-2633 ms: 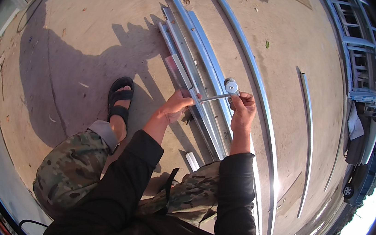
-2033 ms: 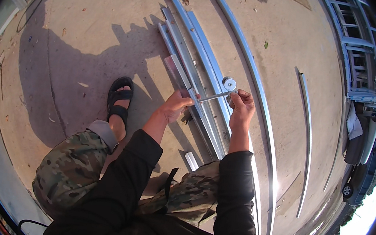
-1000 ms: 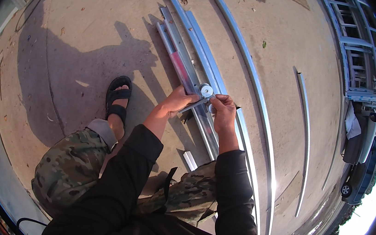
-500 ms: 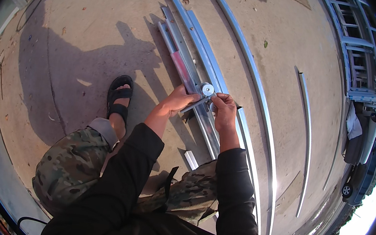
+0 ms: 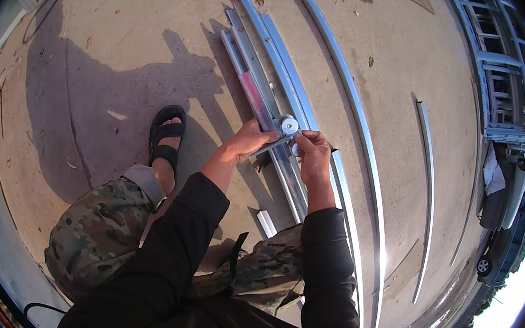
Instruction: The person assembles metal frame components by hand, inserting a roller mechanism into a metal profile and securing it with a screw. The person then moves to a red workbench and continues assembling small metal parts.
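In the middle of the head view, over a bundle of metal rails, I hold a roller bracket (image 5: 270, 146) with round silver wheels. My left hand (image 5: 247, 141) is closed around its flat grey bar, thumb along the top. One wheel (image 5: 289, 125) faces up between my hands, and a second wheel (image 5: 296, 149) shows below it, partly covered by my fingers. My right hand (image 5: 316, 159) pinches at the wheels' right side; a small part between its fingertips is too hidden to name. Directly beneath lies a channel rail (image 5: 290, 179) with a pink-red patch.
Long silver tubes (image 5: 349, 83) run lengthwise on the concrete to the right, with a thinner bar (image 5: 430, 160) farther out. A short white offcut (image 5: 266, 223) lies near my knee. Stacked metal frames (image 5: 509, 69) and a parked car (image 5: 504, 247) stand at the right. My sandalled foot (image 5: 167, 134) is left.
The bracket has tilted slightly, and its bar now shows a little lower and flatter. Both hands keep their grip in nearly the same place.
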The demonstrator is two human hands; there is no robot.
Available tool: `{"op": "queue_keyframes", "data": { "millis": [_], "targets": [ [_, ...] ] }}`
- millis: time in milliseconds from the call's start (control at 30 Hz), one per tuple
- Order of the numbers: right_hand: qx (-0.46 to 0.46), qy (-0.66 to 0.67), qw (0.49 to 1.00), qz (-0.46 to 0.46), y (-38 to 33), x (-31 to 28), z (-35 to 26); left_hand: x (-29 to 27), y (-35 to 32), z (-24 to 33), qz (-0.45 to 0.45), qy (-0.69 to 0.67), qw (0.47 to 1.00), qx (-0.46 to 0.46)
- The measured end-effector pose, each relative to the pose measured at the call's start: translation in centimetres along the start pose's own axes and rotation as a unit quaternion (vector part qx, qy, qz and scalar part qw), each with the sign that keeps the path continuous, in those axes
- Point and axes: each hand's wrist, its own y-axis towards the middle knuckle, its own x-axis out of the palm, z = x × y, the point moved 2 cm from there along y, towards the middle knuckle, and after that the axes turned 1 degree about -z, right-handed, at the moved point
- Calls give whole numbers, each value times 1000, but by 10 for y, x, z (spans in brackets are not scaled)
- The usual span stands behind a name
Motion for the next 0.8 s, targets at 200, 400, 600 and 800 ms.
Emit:
{"op": "queue_keyframes", "data": {
  "millis": [200, 400, 600, 800],
  "targets": [
    [4, 1, 1000, -8, -1, 0, -1, 0, 1, -1, -5, -5, 1000, -1],
    [3, 5, 1000, 3, -1, 0, -1, 5, -1, 2, 5, -9, 1000, -2],
    [-3, -3, 1000, 1, -1, -1, 0, 7, -3, 6, -1, -15, 1000, -11],
    [0, -19, 1000, 9, -2, -1, 1, 7, -4, 8, -8, -16, 1000, -16]
  ]
}}
